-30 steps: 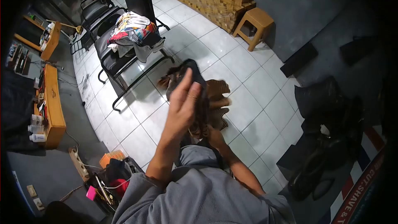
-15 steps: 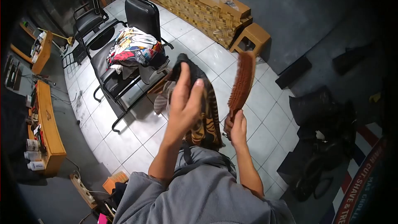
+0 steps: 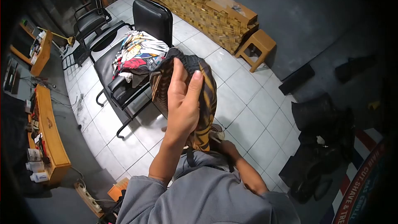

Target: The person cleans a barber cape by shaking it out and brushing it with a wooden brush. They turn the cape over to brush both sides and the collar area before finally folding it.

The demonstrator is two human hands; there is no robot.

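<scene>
Raised in the middle, my left hand (image 3: 182, 114) is closed on a black-and-gold patterned cloth (image 3: 207, 99), gripping it near its dark upper band. The cloth hangs down in front of my body to about waist height. My right hand (image 3: 226, 147) is low beside the cloth's bottom edge, in shadow. Its fingers are mostly hidden, and the wooden-backed brush is out of sight now. Beyond the cloth stands a black chair (image 3: 152, 20) with a heap of colourful printed fabric (image 3: 139, 56) on its seat.
A woven-pattern bench (image 3: 195, 6) runs along the back wall with a cardboard box (image 3: 232, 9) on it. Beside it is a brown plastic stool (image 3: 261, 43). A wooden shelf (image 3: 52, 128) with bottles is at left. Dark cushions (image 3: 313, 110) lie at right.
My right hand has swung down and inward from the right, and the brush it held upright has gone from view. The cloth in my left hand has lifted and spread.
</scene>
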